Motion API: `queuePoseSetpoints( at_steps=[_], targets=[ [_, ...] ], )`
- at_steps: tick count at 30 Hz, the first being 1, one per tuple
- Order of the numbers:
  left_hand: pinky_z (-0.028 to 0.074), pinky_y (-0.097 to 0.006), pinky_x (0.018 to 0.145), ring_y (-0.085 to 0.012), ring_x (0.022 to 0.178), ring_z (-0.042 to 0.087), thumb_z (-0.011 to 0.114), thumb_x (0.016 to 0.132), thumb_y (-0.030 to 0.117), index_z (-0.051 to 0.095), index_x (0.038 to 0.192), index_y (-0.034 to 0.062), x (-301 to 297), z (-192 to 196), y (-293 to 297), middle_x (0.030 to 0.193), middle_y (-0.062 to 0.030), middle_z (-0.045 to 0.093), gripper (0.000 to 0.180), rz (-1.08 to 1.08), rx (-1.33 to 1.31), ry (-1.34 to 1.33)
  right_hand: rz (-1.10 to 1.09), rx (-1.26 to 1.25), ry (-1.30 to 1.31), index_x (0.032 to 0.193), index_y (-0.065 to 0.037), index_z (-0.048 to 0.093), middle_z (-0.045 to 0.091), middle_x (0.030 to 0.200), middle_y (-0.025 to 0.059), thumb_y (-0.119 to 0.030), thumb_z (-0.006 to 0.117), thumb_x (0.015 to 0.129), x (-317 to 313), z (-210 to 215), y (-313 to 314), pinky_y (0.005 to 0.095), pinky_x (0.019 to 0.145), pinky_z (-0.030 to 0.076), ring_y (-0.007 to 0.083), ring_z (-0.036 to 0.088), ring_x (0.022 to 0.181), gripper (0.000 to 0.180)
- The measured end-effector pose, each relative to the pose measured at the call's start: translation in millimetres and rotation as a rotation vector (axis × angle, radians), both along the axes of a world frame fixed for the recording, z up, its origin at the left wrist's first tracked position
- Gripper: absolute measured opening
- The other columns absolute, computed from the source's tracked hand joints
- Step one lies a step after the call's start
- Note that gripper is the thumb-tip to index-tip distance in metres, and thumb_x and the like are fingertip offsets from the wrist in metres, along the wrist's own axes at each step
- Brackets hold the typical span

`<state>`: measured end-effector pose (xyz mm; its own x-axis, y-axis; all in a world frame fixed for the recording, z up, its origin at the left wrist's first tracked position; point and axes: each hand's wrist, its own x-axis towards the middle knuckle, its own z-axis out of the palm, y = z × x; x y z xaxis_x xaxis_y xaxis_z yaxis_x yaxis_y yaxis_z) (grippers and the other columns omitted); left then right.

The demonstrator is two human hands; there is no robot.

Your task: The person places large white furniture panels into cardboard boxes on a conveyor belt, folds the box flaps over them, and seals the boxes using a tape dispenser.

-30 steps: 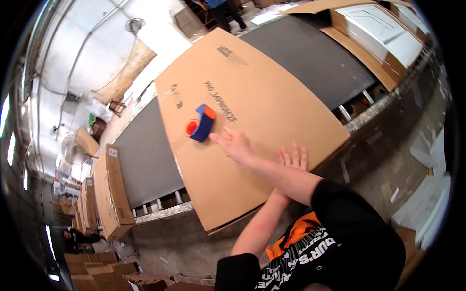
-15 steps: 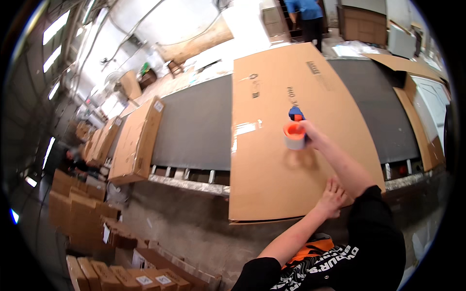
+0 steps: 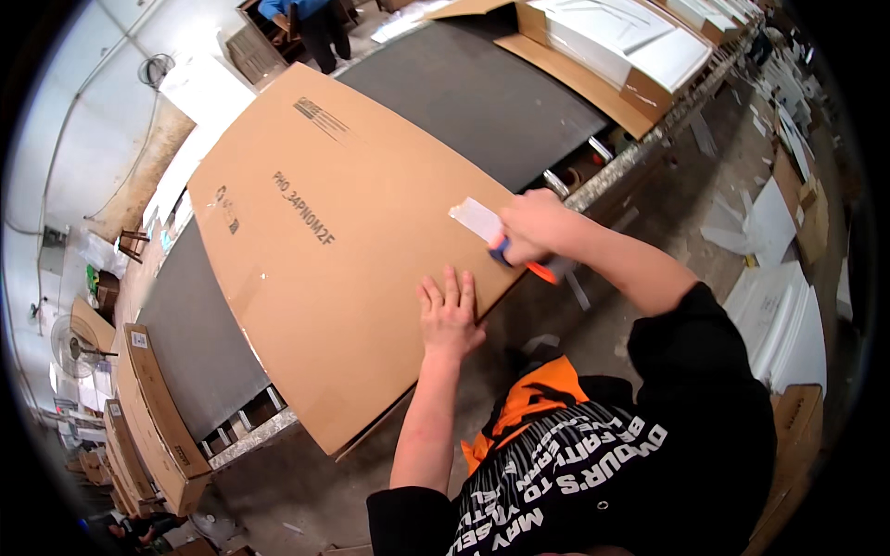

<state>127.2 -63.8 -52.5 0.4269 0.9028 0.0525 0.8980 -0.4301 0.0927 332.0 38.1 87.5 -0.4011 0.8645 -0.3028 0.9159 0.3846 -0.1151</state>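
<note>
A large flat cardboard box (image 3: 343, 250) lies across the conveyor in front of me. My left hand (image 3: 450, 310) rests on its near part, palm down with fingers spread. My right hand (image 3: 531, 225) is closed round a tape dispenser (image 3: 502, 250), blue and orange, at the box's near right edge. A strip of clear, shiny tape (image 3: 476, 220) lies on the cardboard beside that hand and runs toward the edge. The fingers of my right hand partly hide the dispenser.
The dark conveyor belt (image 3: 473, 97) continues beyond the box. An open carton (image 3: 646, 93) with white panels stands farther right on the line. Closed cartons (image 3: 158, 417) sit at the left. A person in blue (image 3: 311, 23) stands behind the conveyor.
My view has turned to the right. My right hand has brought the dispenser from above the box's middle to its near right edge, where tape now shows. My left hand's fingers have spread.
</note>
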Motion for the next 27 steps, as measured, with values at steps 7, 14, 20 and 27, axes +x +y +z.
queuePoseSetpoints(
  at_steps=[7, 14, 20, 27],
  targets=[
    [0.036, -0.060, 0.106, -0.0545, 0.126, 0.044, 0.086, 0.055, 0.037, 0.051, 0.138, 0.0104, -19.1, 11.2, -6.8, 0.147, -0.0220, 0.041, 0.094, 0.046, 0.109, -0.036, -0.083, -0.615, -0.296, 0.093, -0.005, 0.075, 0.071, 0.094, 0.0195, -0.034, 0.065, 0.060, 87.2, -130.2, -155.1, 0.0389, 0.083, 0.055, 0.0338, 0.069, 0.093, 0.045],
    [0.036, -0.059, 0.107, -0.0522, 0.126, 0.044, 0.085, 0.052, 0.037, 0.050, 0.139, 0.0128, -26.9, 3.4, -7.7, 0.148, -0.0202, 0.041, 0.097, 0.068, 0.124, -0.018, -0.560, -0.440, 0.743, 0.122, -0.017, 0.068, 0.072, 0.102, 0.0144, -0.020, 0.072, 0.062, 123.1, -94.6, -88.1, 0.0325, 0.083, 0.054, 0.0234, 0.069, 0.085, 0.061],
    [0.036, -0.058, 0.107, -0.0520, 0.128, 0.042, 0.086, 0.054, 0.042, 0.049, 0.140, 0.0120, -26.7, 7.4, -4.9, 0.147, -0.0202, 0.041, 0.098, 0.042, 0.138, -0.029, -0.874, -0.467, 1.440, 0.132, 0.003, 0.056, 0.068, 0.092, 0.0075, -0.003, 0.068, 0.069, 142.0, -52.4, -105.7, 0.0224, 0.065, 0.050, 0.0081, 0.061, 0.072, 0.064],
    [0.029, -0.060, 0.110, -0.0520, 0.134, 0.033, 0.078, 0.061, 0.061, 0.042, 0.142, 0.0031, -24.4, 20.3, -6.6, 0.148, -0.0227, 0.037, 0.106, -0.025, 0.097, 0.027, -0.312, 0.192, 2.975, 0.138, 0.001, 0.043, 0.059, 0.118, 0.0207, -0.028, 0.052, 0.085, 177.4, -59.4, -206.0, 0.0398, 0.086, 0.050, 0.0257, 0.058, 0.109, 0.061]
  ],
)
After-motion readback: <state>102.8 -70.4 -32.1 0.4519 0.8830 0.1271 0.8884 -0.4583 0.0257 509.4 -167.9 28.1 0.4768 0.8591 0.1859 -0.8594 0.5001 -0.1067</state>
